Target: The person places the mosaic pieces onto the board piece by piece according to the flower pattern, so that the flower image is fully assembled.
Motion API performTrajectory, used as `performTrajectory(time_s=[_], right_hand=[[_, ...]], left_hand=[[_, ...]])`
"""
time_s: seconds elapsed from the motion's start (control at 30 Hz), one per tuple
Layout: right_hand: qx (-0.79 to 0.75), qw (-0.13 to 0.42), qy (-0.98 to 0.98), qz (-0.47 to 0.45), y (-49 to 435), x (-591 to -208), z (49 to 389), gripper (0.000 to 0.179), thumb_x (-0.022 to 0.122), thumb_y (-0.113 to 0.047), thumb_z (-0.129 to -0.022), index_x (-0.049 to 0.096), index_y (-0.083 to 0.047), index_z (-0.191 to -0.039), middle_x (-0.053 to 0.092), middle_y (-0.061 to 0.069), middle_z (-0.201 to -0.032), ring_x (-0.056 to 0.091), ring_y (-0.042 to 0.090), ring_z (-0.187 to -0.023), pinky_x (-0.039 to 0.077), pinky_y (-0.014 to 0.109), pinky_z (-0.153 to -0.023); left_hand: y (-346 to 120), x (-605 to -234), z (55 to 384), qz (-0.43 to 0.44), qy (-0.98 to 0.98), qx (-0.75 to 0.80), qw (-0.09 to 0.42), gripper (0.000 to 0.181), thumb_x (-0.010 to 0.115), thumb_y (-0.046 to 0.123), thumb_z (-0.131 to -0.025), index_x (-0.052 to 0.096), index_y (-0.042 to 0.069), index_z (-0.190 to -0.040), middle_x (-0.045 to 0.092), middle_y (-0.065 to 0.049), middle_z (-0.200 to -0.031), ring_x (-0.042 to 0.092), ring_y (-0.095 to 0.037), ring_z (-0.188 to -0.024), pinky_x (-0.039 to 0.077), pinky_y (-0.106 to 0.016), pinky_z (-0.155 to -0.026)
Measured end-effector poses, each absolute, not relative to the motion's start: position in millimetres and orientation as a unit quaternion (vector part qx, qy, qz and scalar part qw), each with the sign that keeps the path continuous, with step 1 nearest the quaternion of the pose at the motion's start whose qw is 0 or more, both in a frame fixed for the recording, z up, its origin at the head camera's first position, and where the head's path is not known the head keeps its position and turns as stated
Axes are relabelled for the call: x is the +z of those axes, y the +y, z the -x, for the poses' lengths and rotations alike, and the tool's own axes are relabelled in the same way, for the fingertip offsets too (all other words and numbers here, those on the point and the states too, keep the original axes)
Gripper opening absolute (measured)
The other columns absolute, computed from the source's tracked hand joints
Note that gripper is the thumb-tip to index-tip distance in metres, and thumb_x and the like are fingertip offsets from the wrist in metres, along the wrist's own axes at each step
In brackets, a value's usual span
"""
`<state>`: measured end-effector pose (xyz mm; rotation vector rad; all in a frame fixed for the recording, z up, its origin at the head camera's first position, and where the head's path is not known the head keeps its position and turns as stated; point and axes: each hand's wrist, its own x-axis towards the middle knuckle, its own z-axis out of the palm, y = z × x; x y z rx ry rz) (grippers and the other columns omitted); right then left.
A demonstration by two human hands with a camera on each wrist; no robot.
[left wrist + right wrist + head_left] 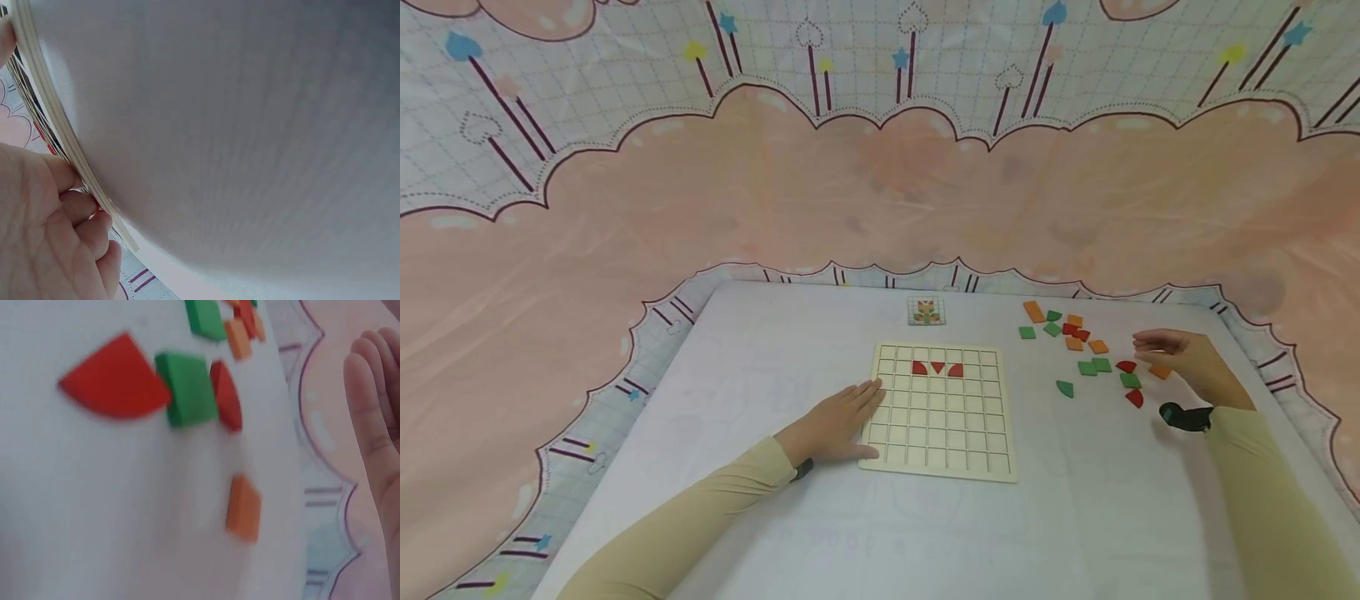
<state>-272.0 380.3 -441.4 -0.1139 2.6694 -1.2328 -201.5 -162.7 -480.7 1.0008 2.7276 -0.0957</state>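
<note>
A pale square grid board (958,417) lies on the white table, with two red quarter-round pieces (956,371) and a small red triangle (937,367) between them in an upper row. My left hand (838,421) rests at the board's left edge, fingers spread and fingertips against the rim. In the left wrist view those fingers (94,231) touch the board's side (62,125). Over the right part of the table my right hand (1183,354) hovers with nothing in it, fingers extended. Close to it are a red quarter-round piece (119,378), a green square (187,390) and an orange piece (244,509).
Several more green, orange and red pieces (1074,343) are scattered right of the board, some touching each other. A small picture card (927,311) with a gridded coloured design lies behind the board. The patterned cloth (880,192) rises behind the table.
</note>
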Motion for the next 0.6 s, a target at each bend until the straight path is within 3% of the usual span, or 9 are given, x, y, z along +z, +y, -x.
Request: performTrajectory(time_s=[0.03, 0.07, 0.17, 0.27, 0.33, 0.4, 0.5, 0.53, 0.6], right_hand=[[-0.417, 0.09, 0.904, 0.034, 385.0, -443.7, 270.5, 0.061, 0.057, -0.04, -0.092, 0.045, 0.003, -0.134, 0.053, -0.035, -0.097, 0.051, -0.02, -0.086, 0.045, 0.003, -0.074], [-0.421, 0.085, 0.903, 0.026, 389.3, -446.7, 269.2, 0.062, 0.057, -0.04, -0.092, 0.044, 0.003, -0.135, 0.052, -0.037, -0.096, 0.05, -0.022, -0.086, 0.047, 0.009, -0.083], [-0.433, 0.077, 0.898, -0.005, 401.1, -456.9, 265.5, 0.065, 0.057, -0.042, -0.091, 0.041, 0.001, -0.137, 0.049, -0.041, -0.092, 0.043, -0.024, -0.086, 0.038, 0.037, -0.11], [-0.444, 0.07, 0.893, -0.032, 410.2, -467.7, 261.4, 0.069, 0.057, -0.045, -0.09, 0.04, 0.0, -0.138, 0.048, -0.042, -0.091, 0.041, -0.024, -0.088, 0.026, 0.058, -0.111], [-0.437, 0.062, 0.896, -0.046, 414.8, -472.5, 258.8, 0.07, 0.059, -0.047, -0.089, 0.041, -0.001, -0.139, 0.048, -0.043, -0.091, 0.041, -0.025, -0.086, 0.036, 0.04, -0.109], [-0.428, 0.061, 0.9, -0.055, 418.1, -476.0, 257.1, 0.072, 0.059, -0.047, -0.088, 0.04, 0.0, -0.139, 0.047, -0.044, -0.09, 0.041, -0.026, -0.085, 0.041, 0.036, -0.106], [-0.43, 0.076, 0.897, -0.075, 422.0, -479.5, 256.8, 0.076, 0.06, -0.049, -0.087, 0.038, 0.0, -0.14, 0.047, -0.043, -0.085, 0.042, -0.022, -0.083, 0.036, 0.046, -0.109], [-0.431, 0.083, 0.895, -0.08, 422.8, -480.2, 257.1, 0.077, 0.061, -0.049, -0.086, 0.038, 0.0, -0.141, 0.046, -0.042, -0.084, 0.043, -0.019, -0.084, 0.032, 0.055, -0.109], [-0.433, 0.096, 0.892, -0.089, 424.6, -481.6, 258.2, 0.081, 0.062, -0.051, -0.085, 0.037, 0.001, -0.141, 0.046, -0.039, -0.083, 0.049, -0.003, -0.094, 0.025, 0.065, -0.107]], left_hand=[[-162.6, -480.9, 201.6, -0.342, 0.932, -0.032, 0.116, 0.093, 0.046, 0.064, -0.087, 0.016, 0.003, -0.15, 0.012, -0.013, -0.159, 0.014, -0.024, -0.147, 0.021, -0.036, -0.119], [-162.5, -481.1, 201.7, -0.341, 0.932, -0.031, 0.116, 0.093, 0.047, 0.064, -0.087, 0.016, 0.003, -0.15, 0.012, -0.013, -0.159, 0.014, -0.024, -0.147, 0.021, -0.036, -0.119], [-162.2, -481.3, 201.6, -0.34, 0.933, -0.032, 0.116, 0.093, 0.046, 0.064, -0.087, 0.016, 0.003, -0.15, 0.012, -0.013, -0.159, 0.014, -0.024, -0.147, 0.02, -0.036, -0.119], [-162.6, -480.7, 201.3, -0.343, 0.932, -0.032, 0.113, 0.093, 0.046, 0.064, -0.088, 0.016, 0.003, -0.15, 0.013, -0.013, -0.159, 0.014, -0.024, -0.147, 0.02, -0.037, -0.119], [-163.2, -479.9, 201.2, -0.346, 0.931, -0.031, 0.11, 0.092, 0.046, 0.064, -0.088, 0.016, 0.002, -0.15, 0.013, -0.013, -0.158, 0.015, -0.024, -0.147, 0.021, -0.037, -0.119], [-163.6, -479.3, 201.0, -0.349, 0.931, -0.029, 0.107, 0.092, 0.046, 0.063, -0.088, 0.017, 0.002, -0.15, 0.014, -0.014, -0.158, 0.015, -0.025, -0.147, 0.021, -0.037, -0.119], [-164.0, -479.3, 201.0, -0.349, 0.931, -0.027, 0.106, 0.093, 0.047, 0.064, -0.088, 0.017, 0.002, -0.15, 0.014, -0.014, -0.158, 0.016, -0.025, -0.147, 0.022, -0.037, -0.119], [-164.1, -479.5, 201.0, -0.349, 0.931, -0.028, 0.106, 0.093, 0.047, 0.064, -0.087, 0.017, 0.002, -0.15, 0.014, -0.014, -0.158, 0.016, -0.025, -0.147, 0.022, -0.037, -0.119], [-164.2, -479.8, 201.0, -0.349, 0.931, -0.028, 0.105, 0.093, 0.047, 0.064, -0.087, 0.017, 0.002, -0.15, 0.014, -0.013, -0.158, 0.016, -0.024, -0.147, 0.022, -0.037, -0.119]])
